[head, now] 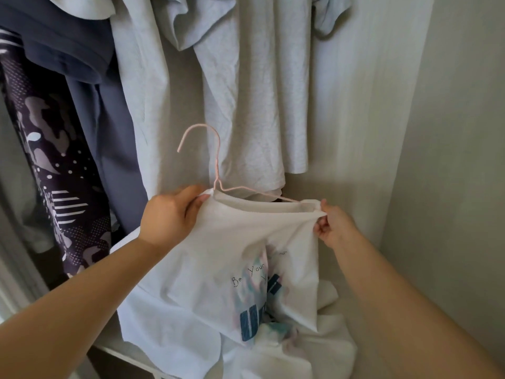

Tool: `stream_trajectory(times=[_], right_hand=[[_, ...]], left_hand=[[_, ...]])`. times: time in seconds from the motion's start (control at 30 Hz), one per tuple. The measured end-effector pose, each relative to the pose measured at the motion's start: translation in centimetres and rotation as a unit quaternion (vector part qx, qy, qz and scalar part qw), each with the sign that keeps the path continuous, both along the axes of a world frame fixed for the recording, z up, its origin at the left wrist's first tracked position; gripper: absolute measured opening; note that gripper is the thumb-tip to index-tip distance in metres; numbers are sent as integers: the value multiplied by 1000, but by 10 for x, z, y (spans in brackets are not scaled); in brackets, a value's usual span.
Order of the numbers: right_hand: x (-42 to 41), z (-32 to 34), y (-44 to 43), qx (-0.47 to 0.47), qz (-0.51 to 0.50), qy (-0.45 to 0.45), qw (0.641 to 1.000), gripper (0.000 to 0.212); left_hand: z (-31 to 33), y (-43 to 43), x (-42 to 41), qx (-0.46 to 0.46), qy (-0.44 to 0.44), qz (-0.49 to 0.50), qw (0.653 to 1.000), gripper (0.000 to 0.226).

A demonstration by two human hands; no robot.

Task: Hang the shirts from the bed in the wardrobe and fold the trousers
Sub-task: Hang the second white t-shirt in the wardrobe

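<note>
A white T-shirt (218, 258) with blue print and lettering hangs stretched between my hands inside the wardrobe. A thin pink wire hanger (216, 165) sits in its neck opening, hook upward and free of any rail. My left hand (172, 214) pinches the left side of the collar. My right hand (332, 224) pinches the right side of the collar and pulls it outward. The shirt's lower part falls onto crumpled white fabric (300, 348) on the wardrobe shelf.
Pale grey shirts (254, 91) hang straight ahead. Dark blue garments (82, 56) and a purple patterned one (54, 165) hang at the left. The wardrobe's pale side wall (437, 132) stands close on the right. A white shelf edge (131, 354) runs below.
</note>
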State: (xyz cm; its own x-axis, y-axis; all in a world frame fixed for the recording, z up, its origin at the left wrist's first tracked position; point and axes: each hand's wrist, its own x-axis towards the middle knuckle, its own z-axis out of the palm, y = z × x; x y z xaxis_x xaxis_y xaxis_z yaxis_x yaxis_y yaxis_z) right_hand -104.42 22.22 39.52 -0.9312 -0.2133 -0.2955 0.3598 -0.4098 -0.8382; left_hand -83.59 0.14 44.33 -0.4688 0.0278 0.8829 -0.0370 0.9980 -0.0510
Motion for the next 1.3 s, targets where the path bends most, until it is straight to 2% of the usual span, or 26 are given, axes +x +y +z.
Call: stream_trajectory(times=[0.07,0.17,0.2,0.33,0.4,0.47,0.53,0.57,0.63,0.7,0.87,0.9,1.0,1.03,1.17,1.3], right_hand=[[-1,3,4,22,-49,14,998,27],[0,8,4,79,-105,99,986,31],[3,10,2,89,-100,142,981,31],[20,12,-9,138,-28,302,943,20],[28,9,-15,182,-12,390,903,12],[31,6,-18,254,-29,482,838,2],[29,5,-16,309,-85,543,776,9],[28,7,-14,319,-116,555,759,12],[23,16,-10,327,-160,554,749,22],[15,28,-12,366,-171,554,728,36],[-8,46,-16,526,-62,569,629,34],[-9,48,-16,528,-49,573,626,37],[-3,48,-16,480,-38,592,646,38],[1,48,-16,474,-46,603,640,38],[20,55,-27,471,-68,664,577,42],[26,63,-35,426,-43,692,581,38]], left_hand=[[-2,0,1,-54,-16,4,998,57],[-4,1,-3,-73,-33,41,996,41],[-5,3,-6,-44,-37,60,997,38],[-7,10,-19,180,-57,85,978,24],[-9,16,-21,252,-55,63,964,23],[-9,22,-22,291,-44,42,955,23],[-9,24,-21,313,-35,30,949,23],[-8,24,-20,319,-27,29,947,23],[-6,24,-18,318,-9,35,947,22],[-2,25,-17,312,-11,47,949,24],[1,30,-11,289,-7,45,956,24],[2,31,-10,297,-4,33,954,22],[3,27,-10,361,-11,2,933,19],[4,24,-11,378,-16,-1,926,18],[4,22,-17,399,-37,-35,916,22],[11,31,-19,362,-46,-71,928,21]])
